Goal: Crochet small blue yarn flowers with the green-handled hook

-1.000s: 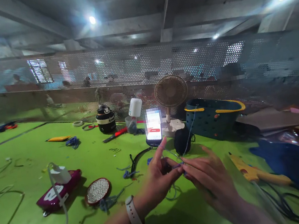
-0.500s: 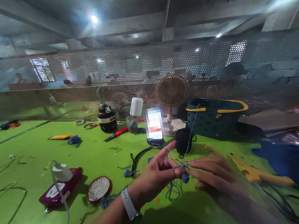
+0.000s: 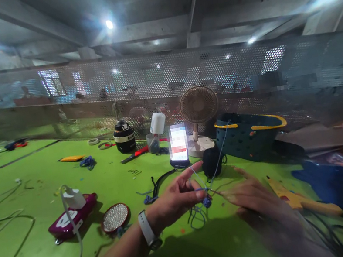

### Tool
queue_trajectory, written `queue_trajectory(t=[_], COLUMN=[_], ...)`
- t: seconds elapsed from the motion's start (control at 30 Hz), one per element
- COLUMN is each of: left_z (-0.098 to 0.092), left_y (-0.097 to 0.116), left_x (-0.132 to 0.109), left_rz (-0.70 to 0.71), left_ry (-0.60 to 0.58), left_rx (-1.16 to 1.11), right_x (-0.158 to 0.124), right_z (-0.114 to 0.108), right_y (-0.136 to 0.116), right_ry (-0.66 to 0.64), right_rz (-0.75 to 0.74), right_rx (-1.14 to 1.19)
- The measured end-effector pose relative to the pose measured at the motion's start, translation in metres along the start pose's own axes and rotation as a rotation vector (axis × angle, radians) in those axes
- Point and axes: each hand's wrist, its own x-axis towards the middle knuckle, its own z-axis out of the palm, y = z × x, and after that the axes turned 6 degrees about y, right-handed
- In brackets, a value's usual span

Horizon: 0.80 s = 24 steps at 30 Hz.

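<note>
A small blue-purple crocheted piece (image 3: 207,202) hangs at the thumb of my left hand (image 3: 183,193), which pinches it. Light blue yarn (image 3: 219,160) loops over the raised left index finger and runs up to the dark green basket (image 3: 249,137). My right hand (image 3: 249,192) is closed on a thin crochet hook (image 3: 215,191), whose tip meets the work by the left fingertips. Loose yarn (image 3: 196,218) curls below the left hand. Just behind the hands sits a dark yarn ball (image 3: 212,162).
Behind the hands stand a lit phone (image 3: 177,145), a fan (image 3: 199,106) and a black jar (image 3: 124,137). To the left lie a purple power bank (image 3: 74,216) and a round studded object (image 3: 115,218). A yellow tool (image 3: 291,198) and dark blue cloth (image 3: 330,182) lie right.
My right hand has drawn slightly right, away from the left fingertips, and more of the hook shows. The crocheted piece has shifted a little left. The view has moved slightly.
</note>
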Motion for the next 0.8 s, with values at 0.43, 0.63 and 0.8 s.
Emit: queue_trajectory(t=[0.43,0.63,0.8], left_z=[0.0,0.0,0.007], left_y=[-0.002,-0.004,-0.008], left_x=[-0.001,0.0,-0.002], left_rz=[-0.006,0.004,0.098], left_ry=[-0.041,-0.045,0.004], left_rx=[0.001,0.016,0.17], right_x=[-0.018,-0.032,-0.029], right_z=[0.005,0.011,0.026], right_y=[0.003,0.012,0.004], right_ry=[0.143,0.216,0.312], right_rz=[0.423,0.623,0.824], right_rx=[0.247,0.454,0.593])
